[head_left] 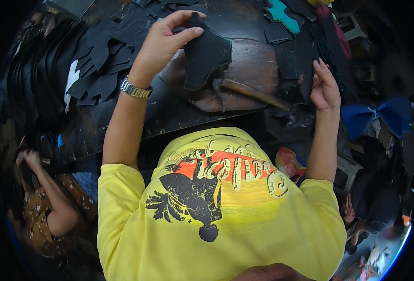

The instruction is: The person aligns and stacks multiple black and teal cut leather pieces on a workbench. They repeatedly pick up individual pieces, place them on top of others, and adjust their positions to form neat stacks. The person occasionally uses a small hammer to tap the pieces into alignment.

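Observation:
My left hand (174,37) pinches the top of a black cut-out piece (207,56), curved along its edges like a shoe-upper part, and holds it up over the bench. Behind and below it lies a worn brown slab (258,56). A tool with a wooden handle (254,93), hammer-like in shape, rests along the slab's near side. On the right, my right hand (325,86) has its thumb and fingers closed at the edge of a dark flat piece (305,65); its fingertips are partly hidden.
Stacks of black cut pieces (43,70) cover the dark table (169,110) at the left, with more loose ones (104,65) beside them. A teal piece (282,15) lies at the far right. Another person (52,206) sits at the left; a blue item (375,117) is at the right.

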Demonstrator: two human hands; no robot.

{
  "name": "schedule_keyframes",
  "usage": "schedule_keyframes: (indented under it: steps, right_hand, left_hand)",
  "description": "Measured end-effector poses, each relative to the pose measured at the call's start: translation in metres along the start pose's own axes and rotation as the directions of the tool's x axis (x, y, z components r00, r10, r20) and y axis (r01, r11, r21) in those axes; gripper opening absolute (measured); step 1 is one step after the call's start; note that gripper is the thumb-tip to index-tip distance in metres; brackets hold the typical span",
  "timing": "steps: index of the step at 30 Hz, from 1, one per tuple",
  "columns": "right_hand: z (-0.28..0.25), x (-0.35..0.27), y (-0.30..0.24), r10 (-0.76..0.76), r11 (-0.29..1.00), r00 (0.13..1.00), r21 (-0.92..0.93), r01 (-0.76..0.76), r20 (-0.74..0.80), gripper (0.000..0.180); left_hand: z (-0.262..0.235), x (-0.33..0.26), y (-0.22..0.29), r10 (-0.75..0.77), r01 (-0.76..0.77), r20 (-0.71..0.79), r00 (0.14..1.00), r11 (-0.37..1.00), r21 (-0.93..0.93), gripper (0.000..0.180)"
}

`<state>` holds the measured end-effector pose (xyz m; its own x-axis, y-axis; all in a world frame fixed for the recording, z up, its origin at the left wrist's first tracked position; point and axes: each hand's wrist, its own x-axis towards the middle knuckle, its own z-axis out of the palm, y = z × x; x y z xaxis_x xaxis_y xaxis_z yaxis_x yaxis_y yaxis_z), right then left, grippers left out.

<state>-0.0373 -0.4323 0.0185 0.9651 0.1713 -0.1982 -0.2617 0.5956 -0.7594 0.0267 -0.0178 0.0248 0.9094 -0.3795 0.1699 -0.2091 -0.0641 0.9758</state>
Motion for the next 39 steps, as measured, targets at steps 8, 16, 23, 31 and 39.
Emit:
schedule_keyframes:
  steps: [8, 16, 23, 31, 39]
  right_hand:
    - [0.110, -0.014, 0.028, 0.264, 0.637, 0.929, -0.770, 0.035, 0.261, 0.016]
    - [0.136, -0.025, 0.047, 0.116, 0.519, 0.948, -0.832, 0.196, 0.296, 0.023]
    - [0.123, -0.035, 0.072, 0.031, -0.220, 0.921, -0.896, 0.385, 0.388, 0.052]
    - [0.098, -0.023, 0.043, -0.167, -0.212, 0.935, -0.938, 0.275, 0.312, 0.039]
    - [0.113, 0.030, 0.063, -0.304, -0.422, 0.759, -0.796, 0.434, 0.575, 0.039]
  left_hand:
    - [0.033, -0.005, -0.001, 0.259, -0.045, -0.156, 0.953, 0.632, 0.774, 0.052]
    - [0.074, -0.061, 0.056, -0.034, -0.104, 0.299, 0.954, 0.895, 0.433, 0.051]
    - [0.042, -0.102, 0.039, -0.244, 0.246, -0.040, 0.969, 0.966, 0.081, 0.028]
    - [0.029, -0.137, 0.029, -0.285, 0.275, -0.080, 0.955, 0.955, -0.115, 0.022]
    - [0.037, -0.145, 0.028, -0.302, 0.296, 0.003, 0.953, 0.934, -0.198, 0.030]
